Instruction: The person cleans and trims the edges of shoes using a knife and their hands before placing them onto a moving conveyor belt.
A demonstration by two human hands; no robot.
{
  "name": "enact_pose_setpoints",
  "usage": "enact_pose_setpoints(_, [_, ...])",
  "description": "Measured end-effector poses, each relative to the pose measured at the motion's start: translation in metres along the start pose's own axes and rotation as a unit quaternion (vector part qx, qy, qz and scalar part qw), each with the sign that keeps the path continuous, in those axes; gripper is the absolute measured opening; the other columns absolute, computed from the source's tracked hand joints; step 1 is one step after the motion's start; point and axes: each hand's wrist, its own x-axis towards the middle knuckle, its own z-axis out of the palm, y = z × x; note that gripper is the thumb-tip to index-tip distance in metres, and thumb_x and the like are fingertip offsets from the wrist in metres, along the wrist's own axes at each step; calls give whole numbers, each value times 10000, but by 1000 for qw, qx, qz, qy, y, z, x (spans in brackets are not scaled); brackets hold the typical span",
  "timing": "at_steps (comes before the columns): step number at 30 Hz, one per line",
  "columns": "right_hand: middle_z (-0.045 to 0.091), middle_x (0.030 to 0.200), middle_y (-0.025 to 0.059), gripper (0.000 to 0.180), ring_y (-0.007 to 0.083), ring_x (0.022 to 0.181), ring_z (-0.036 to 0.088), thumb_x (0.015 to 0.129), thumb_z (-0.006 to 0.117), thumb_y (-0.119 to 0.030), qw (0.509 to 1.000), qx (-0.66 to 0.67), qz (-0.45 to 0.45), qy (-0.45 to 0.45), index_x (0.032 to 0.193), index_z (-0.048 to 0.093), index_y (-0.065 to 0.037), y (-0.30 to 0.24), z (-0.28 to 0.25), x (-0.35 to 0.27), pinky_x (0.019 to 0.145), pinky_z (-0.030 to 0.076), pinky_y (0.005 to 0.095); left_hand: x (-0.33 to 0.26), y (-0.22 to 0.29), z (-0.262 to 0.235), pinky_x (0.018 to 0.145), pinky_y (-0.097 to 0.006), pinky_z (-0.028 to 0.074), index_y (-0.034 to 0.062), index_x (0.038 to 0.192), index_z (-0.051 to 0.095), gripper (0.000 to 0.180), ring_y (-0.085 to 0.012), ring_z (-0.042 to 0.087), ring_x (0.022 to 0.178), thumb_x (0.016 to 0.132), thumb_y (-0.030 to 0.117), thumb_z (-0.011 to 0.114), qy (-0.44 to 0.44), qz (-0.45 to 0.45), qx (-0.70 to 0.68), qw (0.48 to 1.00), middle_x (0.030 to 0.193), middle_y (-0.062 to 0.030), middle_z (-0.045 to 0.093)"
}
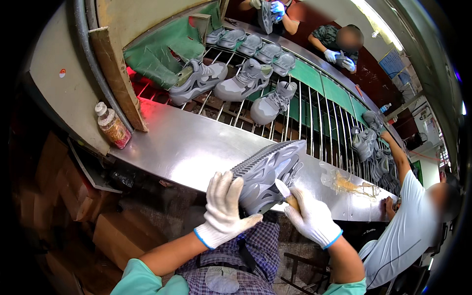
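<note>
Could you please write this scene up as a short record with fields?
Left hand: gloved, fingers spread, at the sole side of a grey shoe
Right hand: gloved, gripping a small tool, its pale tip by the shoe
Held shoe pose: tilted, sole toward the left hand
Counter: shiny metal, with a bottle at its left end
Rack: metal bars, with three nearer shoes and a row behind
Others: person in pale shirt at right; two people beyond the rack

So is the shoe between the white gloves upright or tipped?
Tipped: the shoe has its ridged sole facing the picture's upper left, not down, and its laces toward the right.
</note>
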Motion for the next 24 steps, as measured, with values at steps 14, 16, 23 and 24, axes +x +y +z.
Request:
enact_pose_setpoints(14, [739, 836, 208, 416, 422, 729, 738, 1076, 619, -435, 981, -133, -48, -137, 1017, 642, -24, 0, -8, 118, 675, 589, 532, 53, -13, -18, 1204, -570, 433, 42, 1705, 175, 1421, -481, 336, 1473, 635, 518, 980, -202, -159, 37, 966, 1615, -236, 287])
enact_pose_setpoints(16, [760, 886, 252, 437, 455, 796, 744, 1090, 599, -416, 986, 38, 2, -165, 1030, 661, 13, -5, 4, 126, 760, 589, 539, 65, -22, -28, 1193, -563, 446, 75, 1699, 209, 1381, -463, 351, 1472, 637, 507, 979, -225, -182, 39, 956, 1599, -221, 316])
enact_pose_setpoints(23, [706, 752, 228, 367, 416, 684, 731, 1071, 634, -338, 989, -46, -105, -90, 954, 571, 4, -63, 21, 113, 623, 596, 512, 73, -47, -36, 1159, -546, 467, 87, 1612, 366, 1163, -445, 475, 1404, 697, 528, 934, -215, -124, 59, 967, 1517, -224, 447])
enact_pose_setpoints(24, [693, 740, 224, 332, 404, 622, 712, 1066, 635, -299, 991, -53, -108, -66, 937, 570, 0, -72, 18, 106, 563, 584, 489, 72, -49, -37, 1158, -546, 468, 82, 1607, 375, 1151, -445, 481, 1400, 705, 535, 928, -212, -114, 68, 968, 1516, -223, 452])
